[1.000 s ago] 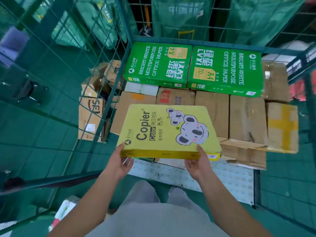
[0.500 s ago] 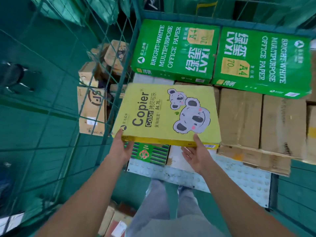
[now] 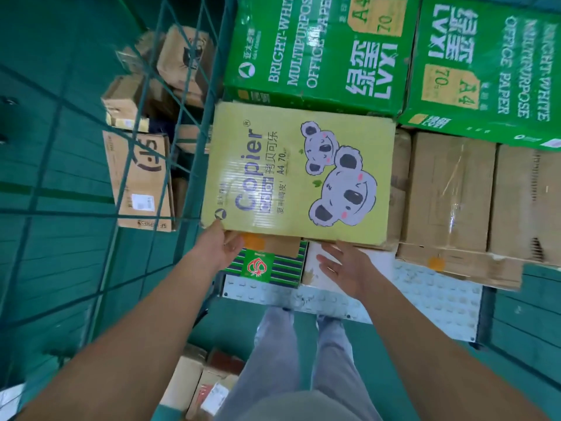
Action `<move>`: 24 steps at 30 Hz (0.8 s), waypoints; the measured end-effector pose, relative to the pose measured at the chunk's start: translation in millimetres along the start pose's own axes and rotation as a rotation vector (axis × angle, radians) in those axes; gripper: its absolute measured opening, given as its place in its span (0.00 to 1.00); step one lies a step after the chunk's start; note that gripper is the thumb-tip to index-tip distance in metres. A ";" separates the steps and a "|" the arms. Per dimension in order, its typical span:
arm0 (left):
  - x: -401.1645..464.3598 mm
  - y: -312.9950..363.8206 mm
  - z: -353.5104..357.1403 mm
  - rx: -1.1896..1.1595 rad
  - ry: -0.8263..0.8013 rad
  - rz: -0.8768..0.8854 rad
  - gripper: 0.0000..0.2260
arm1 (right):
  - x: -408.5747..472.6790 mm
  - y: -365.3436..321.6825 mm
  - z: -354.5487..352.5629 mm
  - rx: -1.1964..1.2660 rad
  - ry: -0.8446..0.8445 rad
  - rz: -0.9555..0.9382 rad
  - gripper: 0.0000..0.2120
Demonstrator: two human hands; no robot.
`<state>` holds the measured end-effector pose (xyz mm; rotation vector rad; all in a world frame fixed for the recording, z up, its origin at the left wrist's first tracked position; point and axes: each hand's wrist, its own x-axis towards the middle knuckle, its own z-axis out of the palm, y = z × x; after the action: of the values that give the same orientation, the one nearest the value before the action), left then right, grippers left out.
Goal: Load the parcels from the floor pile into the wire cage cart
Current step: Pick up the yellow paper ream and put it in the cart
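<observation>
I saw the cart's white studded deck (image 3: 440, 296) bare along its near edge. A striped green box (image 3: 267, 267) and a white box (image 3: 312, 265) sat on it at the near left, brown cartons (image 3: 449, 192) toward the right. On the green floor (image 3: 60, 253) past the cart's left mesh lay more brown cartons (image 3: 142, 180).

It was a parcel depot or warehouse: a green wire cage cart (image 3: 194, 123) held stacked copier-paper cartons (image 3: 315, 50) and taped cardboard boxes (image 3: 449, 189), with labelled courier parcels (image 3: 139, 180) on green flooring at left
</observation>
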<state>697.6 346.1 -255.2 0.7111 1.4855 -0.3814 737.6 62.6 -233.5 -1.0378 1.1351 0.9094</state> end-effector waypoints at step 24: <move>-55.1 -85.6 -6.4 0.222 -0.014 0.269 0.11 | -33.9 2.9 -56.8 -0.275 -0.002 -0.128 0.12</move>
<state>633.8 275.9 -217.7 1.0693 1.3243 -0.3468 713.4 7.2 -206.4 -1.3177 0.9468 0.9815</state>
